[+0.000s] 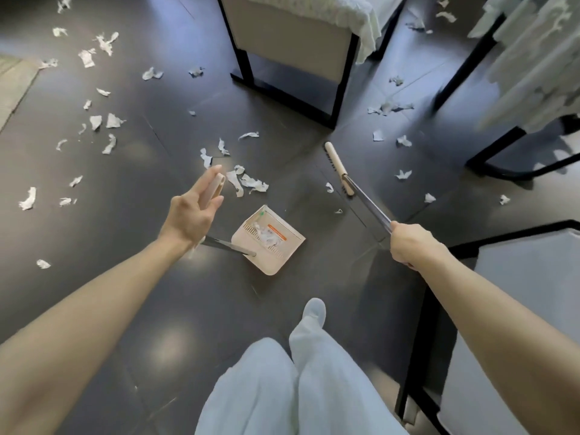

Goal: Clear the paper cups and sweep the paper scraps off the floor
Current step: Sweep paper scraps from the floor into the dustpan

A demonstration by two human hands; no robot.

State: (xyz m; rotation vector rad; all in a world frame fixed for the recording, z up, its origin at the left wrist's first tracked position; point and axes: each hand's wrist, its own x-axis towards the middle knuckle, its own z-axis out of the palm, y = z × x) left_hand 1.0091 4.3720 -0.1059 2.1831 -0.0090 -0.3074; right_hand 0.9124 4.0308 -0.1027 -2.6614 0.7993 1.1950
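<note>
One orange label (276, 234) sits inside the beige dustpan (281, 259) near the feet, with a few scraps; its writing is too small to read. The left hand (191, 215) grips the dustpan's handle and the right hand (414, 243) grips the pole of the broom (339, 167). Other paper scraps (248, 182) lie scattered far and left, around black chair legs (343, 89).

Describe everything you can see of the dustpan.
The dustpan is pale beige plastic with comb-like teeth along its edges and an orange label inside, holding a few paper scraps. It sits on the dark floor. A slim metal pole rises from it to a beige grip held by the left hand.
</note>
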